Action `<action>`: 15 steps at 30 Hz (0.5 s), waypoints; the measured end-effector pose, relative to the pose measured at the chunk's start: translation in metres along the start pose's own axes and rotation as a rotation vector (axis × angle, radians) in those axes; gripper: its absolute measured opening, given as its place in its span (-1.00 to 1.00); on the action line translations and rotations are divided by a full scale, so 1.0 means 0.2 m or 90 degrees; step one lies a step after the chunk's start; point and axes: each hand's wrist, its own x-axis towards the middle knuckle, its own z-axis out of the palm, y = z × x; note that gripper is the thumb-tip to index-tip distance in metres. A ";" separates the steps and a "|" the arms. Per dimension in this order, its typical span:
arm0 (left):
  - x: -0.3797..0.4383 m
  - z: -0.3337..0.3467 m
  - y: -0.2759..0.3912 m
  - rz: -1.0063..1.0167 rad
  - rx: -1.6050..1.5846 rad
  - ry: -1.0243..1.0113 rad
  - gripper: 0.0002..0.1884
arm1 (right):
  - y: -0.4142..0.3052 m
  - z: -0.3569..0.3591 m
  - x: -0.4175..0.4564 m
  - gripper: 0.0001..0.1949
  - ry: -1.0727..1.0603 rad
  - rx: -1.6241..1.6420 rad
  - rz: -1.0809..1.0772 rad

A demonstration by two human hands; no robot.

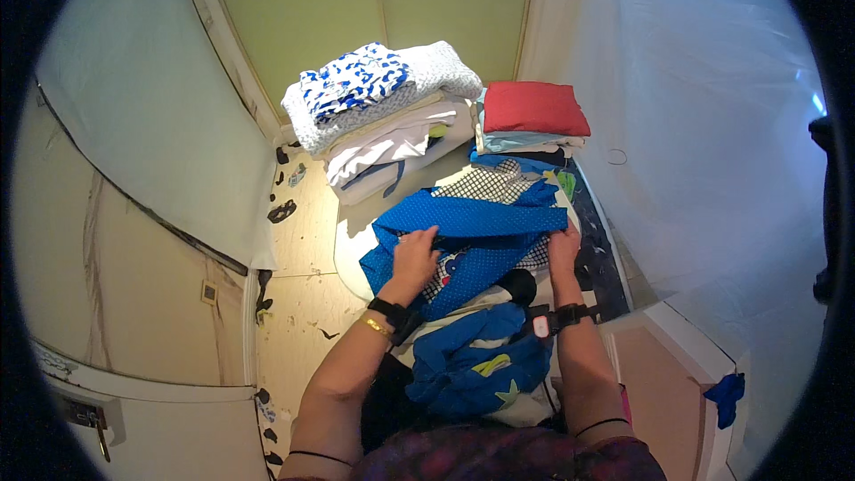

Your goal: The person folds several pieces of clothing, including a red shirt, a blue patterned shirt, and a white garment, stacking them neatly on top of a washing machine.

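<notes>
A blue dotted garment point(481, 217) with black-and-white checked parts lies spread before me on a pale round-edged surface point(351, 260). My left hand point(415, 257) rests on its left part, thumb and fingertips against the cloth; whether they pinch it is unclear. At the right end of a blue strip, perhaps a sleeve, my right hand point(564, 250) grips the edge. A red and dark-blue motif point(452, 267) shows between the folds. Nearer my body lies a crumpled blue garment point(477, 361) with a pale green star.
Behind stands a tall stack of folded textiles point(394, 140), topped by a blue-and-white patterned cloth point(357, 77). To its right is a smaller pile under a red cloth point(534, 108). Translucent sheeting point(688, 147) hangs at right; a door with a handle point(100, 424) is at lower left.
</notes>
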 end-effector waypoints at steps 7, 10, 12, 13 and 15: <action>0.05 -0.02 -0.12 0.009 0.255 0.164 -0.41 | -0.04 -0.03 0.17 -0.73 -0.166 0.162 0.293; 0.12 0.03 -0.22 0.022 0.280 0.210 -0.43 | -0.20 0.03 0.24 -0.68 -0.224 0.181 0.270; 0.16 0.09 -0.34 -0.076 0.207 0.134 -0.55 | -0.06 0.10 0.35 -0.66 -0.290 0.226 0.163; 0.17 0.07 -0.38 -0.141 0.140 0.103 -0.67 | -0.09 0.11 0.38 -0.66 -0.314 0.253 0.202; 0.15 0.04 -0.44 -0.099 0.046 0.298 -0.72 | -0.15 0.14 0.46 -0.64 -0.360 0.307 0.279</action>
